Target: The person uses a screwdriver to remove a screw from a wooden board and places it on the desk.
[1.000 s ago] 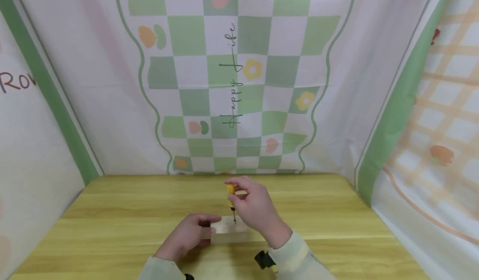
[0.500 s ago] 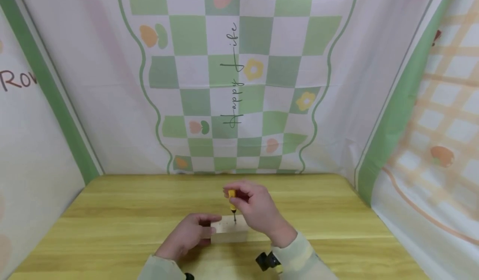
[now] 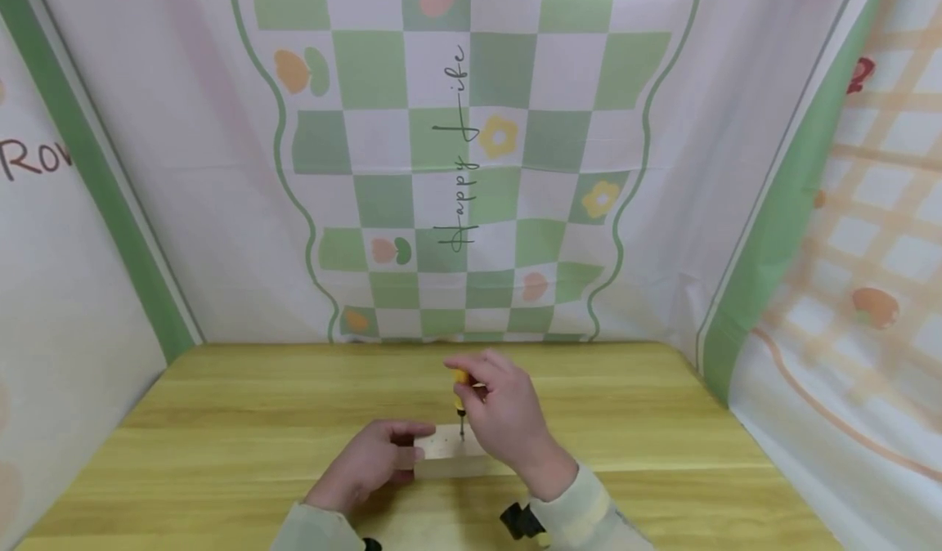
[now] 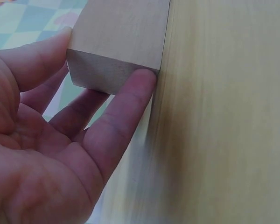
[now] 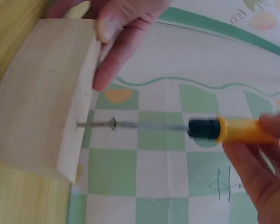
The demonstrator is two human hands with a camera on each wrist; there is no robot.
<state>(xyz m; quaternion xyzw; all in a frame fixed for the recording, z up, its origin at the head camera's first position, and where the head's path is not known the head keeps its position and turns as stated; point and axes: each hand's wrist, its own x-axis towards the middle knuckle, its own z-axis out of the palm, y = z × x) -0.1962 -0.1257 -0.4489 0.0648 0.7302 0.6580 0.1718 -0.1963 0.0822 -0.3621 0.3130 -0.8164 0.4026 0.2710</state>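
Observation:
A pale wooden block (image 3: 450,468) lies on the table, and my left hand (image 3: 368,463) grips its left end. The left wrist view has the thumb and fingers (image 4: 123,109) of that hand pressed against the block's end and edges. My right hand (image 3: 509,416) holds a screwdriver (image 5: 245,131) by its yellow handle, upright over the block. In the right wrist view, a threaded screw (image 5: 95,124) stands in the block's top face, most of its length outside the wood. The screwdriver's tip meets the screw's head. Small dark holes dot the top face left of the screw.
The wood-grain table (image 3: 243,420) extends on both sides of the block. A printed green-and-white check curtain (image 3: 434,142) hangs behind its back edge, with more cloth at left and right. Black wrist devices (image 3: 521,521) sit by the sleeves.
The right hand dipped and opened its fingers somewhat around the handle, then closed on it and came back up slightly. The left hand and the block stay in place.

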